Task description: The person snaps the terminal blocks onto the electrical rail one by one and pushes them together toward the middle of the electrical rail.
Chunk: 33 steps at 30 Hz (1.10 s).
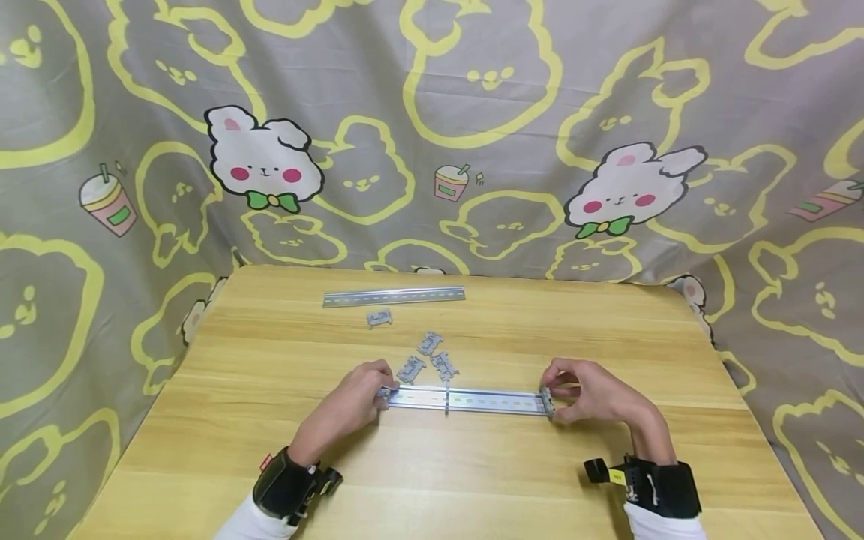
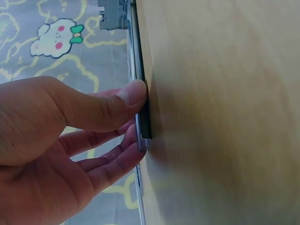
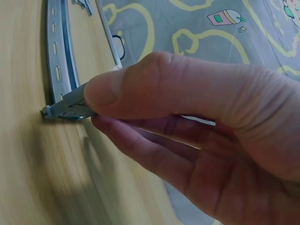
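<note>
pinching a rail (image 1: 499, 402), left hand (image 1: 354, 397) faces right hand (image 1: 590, 390), which pinches an end block (image 1: 547, 403), one inner block (image 1: 447, 401) mounted, four loose blocks (image 1: 410, 368) lying far.

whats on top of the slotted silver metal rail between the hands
A grey plastic clip stands across the rail; the right hand pinches a second grey plastic clip at the rail's right end. The left hand covers part of the left end, so anything beneath is hidden.
</note>
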Tool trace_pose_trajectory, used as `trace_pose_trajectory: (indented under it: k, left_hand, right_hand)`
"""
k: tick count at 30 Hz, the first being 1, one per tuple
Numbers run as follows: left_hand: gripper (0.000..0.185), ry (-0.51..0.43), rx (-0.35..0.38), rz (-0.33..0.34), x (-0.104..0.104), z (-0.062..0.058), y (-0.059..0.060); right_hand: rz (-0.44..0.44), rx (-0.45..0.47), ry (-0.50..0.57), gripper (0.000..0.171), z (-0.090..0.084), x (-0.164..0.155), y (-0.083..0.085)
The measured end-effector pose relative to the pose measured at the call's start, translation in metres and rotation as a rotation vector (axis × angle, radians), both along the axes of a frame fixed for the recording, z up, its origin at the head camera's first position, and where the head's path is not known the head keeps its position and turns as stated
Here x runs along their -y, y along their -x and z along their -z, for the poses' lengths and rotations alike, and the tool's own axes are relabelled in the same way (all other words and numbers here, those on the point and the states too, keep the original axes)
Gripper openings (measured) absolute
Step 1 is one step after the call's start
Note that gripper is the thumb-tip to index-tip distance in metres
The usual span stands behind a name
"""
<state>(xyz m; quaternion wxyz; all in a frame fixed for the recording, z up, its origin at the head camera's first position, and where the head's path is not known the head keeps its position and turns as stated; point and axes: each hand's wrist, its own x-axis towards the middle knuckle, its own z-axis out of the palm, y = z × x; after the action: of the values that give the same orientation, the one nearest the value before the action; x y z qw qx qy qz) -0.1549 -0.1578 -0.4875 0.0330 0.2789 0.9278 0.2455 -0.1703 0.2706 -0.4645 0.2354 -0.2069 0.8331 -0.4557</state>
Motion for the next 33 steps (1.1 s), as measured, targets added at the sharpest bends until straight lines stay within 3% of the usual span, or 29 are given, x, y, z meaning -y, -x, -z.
trace_pose_trajectory:
  k: [13,24,33]
  left_hand:
    - [0.033,0.013,-0.029,0.004,-0.002,-0.001,0.000]
    - [0.032,-0.017,-0.009,0.003,0.000,-0.002,0.001]
    - [0.032,-0.006,-0.006,0.003,0.000,-0.002,0.002]
  right_hand:
    - [0.040,-0.016,0.018,0.044,0.005,0.009,-0.002]
    - [0.000,-0.140,-0.058,0.044,0.013,0.028,0.000]
    - [-0.018,-0.185,-0.037,0.043,0.015,0.048,0.000]
